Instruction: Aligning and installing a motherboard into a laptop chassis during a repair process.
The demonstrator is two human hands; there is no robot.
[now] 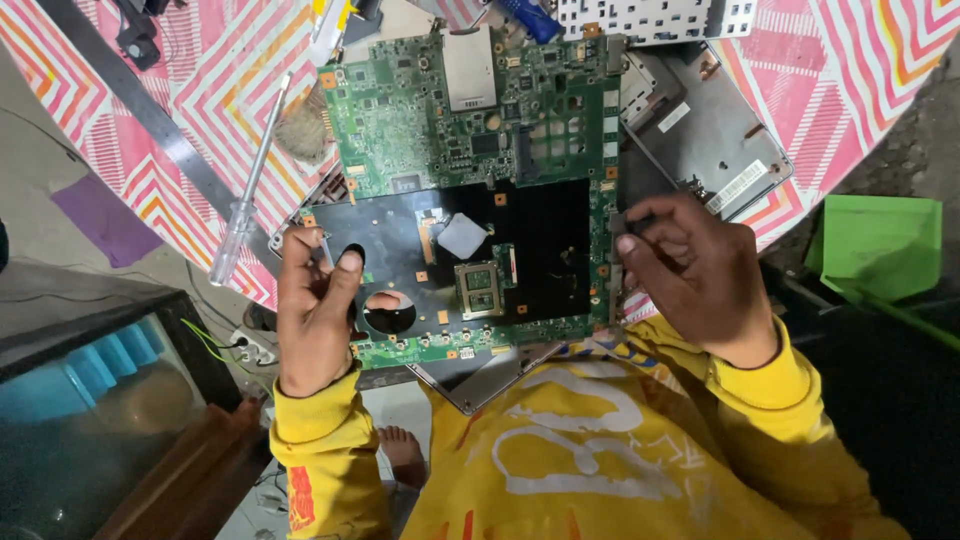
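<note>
Squarely at the near edge of the table [850, 60], under its pink-and-orange zigzag cloth: a green laptop motherboard [470, 130] with a black shield over its lower half, gripped at both sides. Left hand [315, 310] clamped on the board's left edge, thumb pressed on top beside a round cutout, fingers curled under, one fingertip showing through the hole. Right hand [695, 270] closed on the right edge, thumb and forefinger pinching the rim near a small dark connector. Beneath the board, a grey metal laptop chassis [700, 130], poking out to the right and as a corner at the bottom, overhanging the table's rim toward the yellow sweatshirt. Just left of the board, a screwdriver [250, 190] with a clear handle, lying slantwise, well clear of the left hand. A small brush [303, 125] touching the board's upper left corner. Far edge crowded: white keyboard [650, 18] and a blue tool handle [528, 18]. Free room only on the cloth at far left and far right; green bin [880, 245] off the table to the right
</note>
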